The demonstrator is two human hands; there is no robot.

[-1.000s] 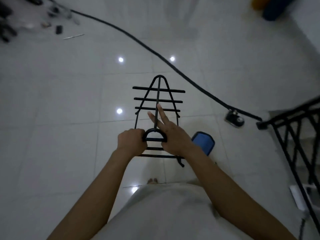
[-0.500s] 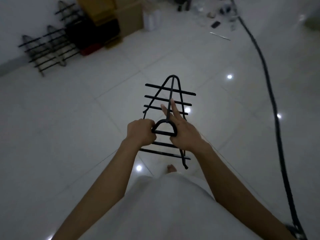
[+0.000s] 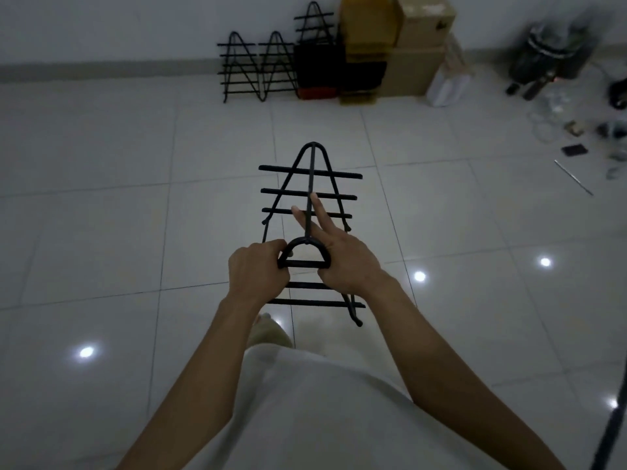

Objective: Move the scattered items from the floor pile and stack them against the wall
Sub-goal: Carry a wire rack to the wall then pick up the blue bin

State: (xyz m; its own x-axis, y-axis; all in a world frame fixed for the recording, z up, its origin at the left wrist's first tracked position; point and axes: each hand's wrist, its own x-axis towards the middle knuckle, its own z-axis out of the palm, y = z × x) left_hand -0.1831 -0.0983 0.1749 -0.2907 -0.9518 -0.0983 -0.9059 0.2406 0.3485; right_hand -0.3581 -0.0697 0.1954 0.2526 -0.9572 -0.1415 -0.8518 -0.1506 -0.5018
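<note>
I carry a black metal rack [image 3: 310, 173], an A-shaped frame with several crossbars, held out flat in front of me above the floor. My left hand [image 3: 258, 269] grips the left side of its curved end loop. My right hand [image 3: 342, 259] holds the loop's right side, with two fingers stretched along the centre bar. Ahead, three similar black racks [image 3: 258, 67] lean upright against the white wall [image 3: 135, 25].
Cardboard boxes [image 3: 403, 39] and black cases [image 3: 319, 67] stand at the wall right of the racks. Loose small items and a thin rod [image 3: 573, 176] lie on the tiled floor at the right. A black cable [image 3: 610, 432] runs at the lower right.
My view has swung round from the open floor and cable toward the wall. The leaning racks and boxes now sit straight ahead. Both hands keep the same hold on the rack.
</note>
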